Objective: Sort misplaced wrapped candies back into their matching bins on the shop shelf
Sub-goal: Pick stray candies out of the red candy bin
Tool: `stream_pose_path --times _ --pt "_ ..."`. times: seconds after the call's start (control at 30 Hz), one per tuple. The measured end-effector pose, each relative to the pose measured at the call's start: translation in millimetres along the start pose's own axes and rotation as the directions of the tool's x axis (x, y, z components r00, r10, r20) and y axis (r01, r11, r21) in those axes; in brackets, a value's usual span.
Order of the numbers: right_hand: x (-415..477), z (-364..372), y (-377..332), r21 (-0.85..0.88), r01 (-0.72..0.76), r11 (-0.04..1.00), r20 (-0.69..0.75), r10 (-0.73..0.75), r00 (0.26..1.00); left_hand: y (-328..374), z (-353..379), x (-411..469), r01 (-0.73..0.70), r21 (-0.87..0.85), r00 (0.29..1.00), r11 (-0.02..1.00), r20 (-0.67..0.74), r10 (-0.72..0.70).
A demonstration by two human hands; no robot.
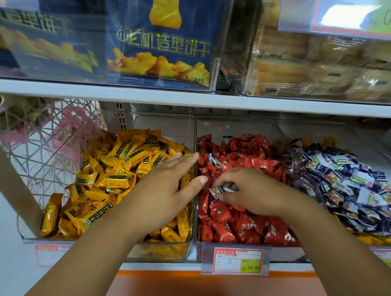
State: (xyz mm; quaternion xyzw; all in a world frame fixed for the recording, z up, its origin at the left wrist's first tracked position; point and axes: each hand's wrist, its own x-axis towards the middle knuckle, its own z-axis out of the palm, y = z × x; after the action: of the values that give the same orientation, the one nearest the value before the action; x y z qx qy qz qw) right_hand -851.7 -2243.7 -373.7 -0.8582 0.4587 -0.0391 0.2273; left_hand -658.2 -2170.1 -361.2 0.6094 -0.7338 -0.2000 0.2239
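- the right hand [250, 190] pinches a misplaced blue-and-white candy [217, 191] between thumb and fingertips, just above the red candies [241, 216] in the middle bin [234, 126].
- the left hand [167, 191] is flat and holds nothing. its fingers stretch over the yellow candies [113, 176] toward the divider.
- a second blue-and-white stray [214, 159] lies among the reds, further back.
- handling, as a judgement: each piece looks very light, with a small firm core inside crinkly, slick film. it is not fragile, but it could easily squirt out of a loose pinch.
- best hold is probably across the plump middle. the twisted ends may slip or tear.
- its home looks to be the blue-and-white pile [344, 179], in the bin just right of the reds.
- the heaps are loose and sloping, so digging in may send neighbours sliding over the low clear walls.
- the room is a shop shelf of clear bins with a price tag [238, 259] on the front edge. the upper shelf board [186, 100] hangs low overhead and carries a biscuit box [159, 46]. a wire basket [43, 140] stands to the left.
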Motion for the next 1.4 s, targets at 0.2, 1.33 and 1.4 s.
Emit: stream_pose_path --times 0.2,1.33,1.4 --pt "-6 -9 6 0.200 -0.004 0.980 -0.155 0.036 0.987 -1 0 0 -0.004 -0.008 1.000 1.000 -0.001 0.004" --pt "60 -6 13 0.269 -0.105 0.957 -0.125 0.143 0.982 0 3 2 -0.006 0.008 0.999 1.000 -0.041 0.006" --pt "51 -16 14 0.284 -0.093 0.954 -0.151 0.141 0.979 -1 3 2 -0.005 0.009 0.999 1.000 -0.040 0.005"
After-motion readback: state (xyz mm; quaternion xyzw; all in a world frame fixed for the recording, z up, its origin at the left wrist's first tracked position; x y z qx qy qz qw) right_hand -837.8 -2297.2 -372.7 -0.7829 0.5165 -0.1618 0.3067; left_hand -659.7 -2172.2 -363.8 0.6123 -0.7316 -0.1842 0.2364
